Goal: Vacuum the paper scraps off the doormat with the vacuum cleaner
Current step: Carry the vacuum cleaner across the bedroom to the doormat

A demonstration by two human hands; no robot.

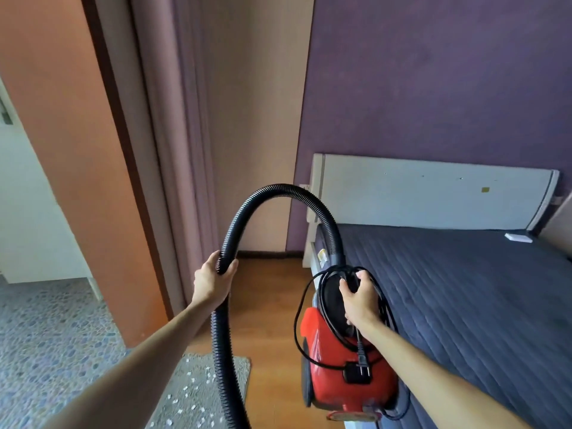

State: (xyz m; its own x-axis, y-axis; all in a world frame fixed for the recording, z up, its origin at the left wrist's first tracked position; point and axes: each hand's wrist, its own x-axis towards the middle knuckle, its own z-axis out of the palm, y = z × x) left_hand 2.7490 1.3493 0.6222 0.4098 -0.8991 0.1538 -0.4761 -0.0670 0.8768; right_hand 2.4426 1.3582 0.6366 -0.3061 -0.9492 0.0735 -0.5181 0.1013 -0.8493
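Note:
A red canister vacuum cleaner (pixel 337 388) hangs in the air beside the bed, lifted by its black top handle. My right hand (pixel 359 300) is closed on that handle together with loops of the black power cord (pixel 298 329); the plug dangles against the red body. My left hand (pixel 213 281) grips the black ribbed hose (pixel 275 190), which arches up from the vacuum and drops past my left arm out of frame. Below lies the grey doormat (pixel 198 397) with several small white paper scraps (pixel 188 388) scattered on it.
A bed with a dark blue quilted mattress (pixel 458 292) and a white headboard (pixel 433 193) fills the right. An orange door (pixel 71 156) stands open at the left, with pebble-patterned flooring (pixel 46 332) beyond. Wooden floor (pixel 269 305) runs between door and bed.

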